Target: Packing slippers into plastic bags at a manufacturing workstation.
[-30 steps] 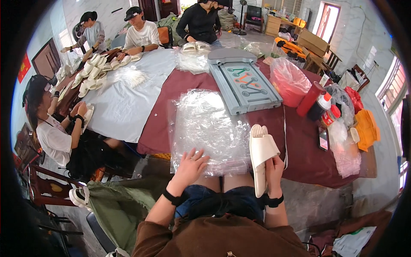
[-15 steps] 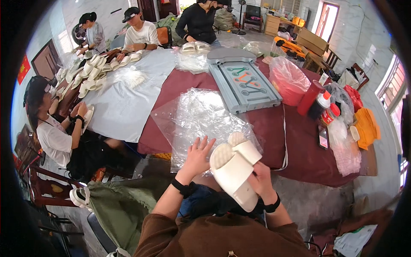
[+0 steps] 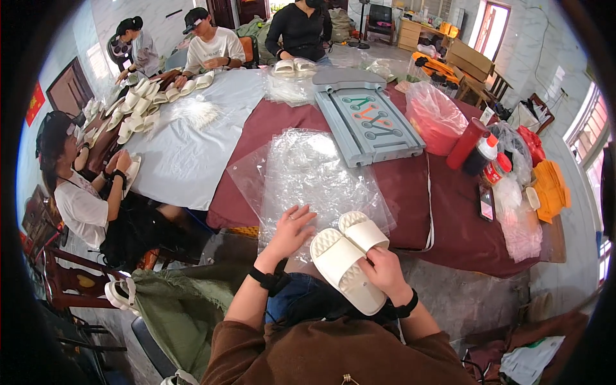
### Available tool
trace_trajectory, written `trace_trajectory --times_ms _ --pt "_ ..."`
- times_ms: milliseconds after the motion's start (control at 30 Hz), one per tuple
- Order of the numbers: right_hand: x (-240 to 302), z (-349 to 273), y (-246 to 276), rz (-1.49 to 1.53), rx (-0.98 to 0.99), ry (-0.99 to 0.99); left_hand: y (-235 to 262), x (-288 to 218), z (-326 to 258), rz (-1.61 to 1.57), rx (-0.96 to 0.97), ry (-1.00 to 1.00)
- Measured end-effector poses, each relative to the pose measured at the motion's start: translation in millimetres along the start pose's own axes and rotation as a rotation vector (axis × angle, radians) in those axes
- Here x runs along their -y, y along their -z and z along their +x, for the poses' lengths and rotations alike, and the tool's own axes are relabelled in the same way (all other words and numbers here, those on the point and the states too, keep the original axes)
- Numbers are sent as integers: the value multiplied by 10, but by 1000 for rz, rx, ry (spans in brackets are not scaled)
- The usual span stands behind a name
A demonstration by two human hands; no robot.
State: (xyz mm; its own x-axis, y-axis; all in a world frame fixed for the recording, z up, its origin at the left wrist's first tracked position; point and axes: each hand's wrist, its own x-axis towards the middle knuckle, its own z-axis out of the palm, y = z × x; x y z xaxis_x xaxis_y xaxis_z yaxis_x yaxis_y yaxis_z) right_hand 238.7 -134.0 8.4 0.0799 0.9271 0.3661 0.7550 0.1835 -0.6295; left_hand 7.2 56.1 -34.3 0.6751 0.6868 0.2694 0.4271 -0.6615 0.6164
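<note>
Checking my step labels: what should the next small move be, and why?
Probably lift an edge of the clear plastic film with the left hand: it looks empty and is over the film, while the right hand holds the cream slippers.

From the right hand (image 3: 386,274) gripping the slippers (image 3: 341,262), too small or blurred to read are the print on a white shirt (image 3: 217,46) far ahead to the left, the marks on a red wall hanging (image 3: 35,102) farther left, and the label on a red-lidded jar (image 3: 493,172) ahead to the right.
</note>
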Motion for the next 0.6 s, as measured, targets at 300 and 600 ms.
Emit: trace_trajectory --times_ms 300,600 --pt "219 128 -53 -226 56 130 251 -739 -43 176 -11 -123" --pt "-15 689 -616 19 -58 124 468 -1196 -115 62 68 -300"
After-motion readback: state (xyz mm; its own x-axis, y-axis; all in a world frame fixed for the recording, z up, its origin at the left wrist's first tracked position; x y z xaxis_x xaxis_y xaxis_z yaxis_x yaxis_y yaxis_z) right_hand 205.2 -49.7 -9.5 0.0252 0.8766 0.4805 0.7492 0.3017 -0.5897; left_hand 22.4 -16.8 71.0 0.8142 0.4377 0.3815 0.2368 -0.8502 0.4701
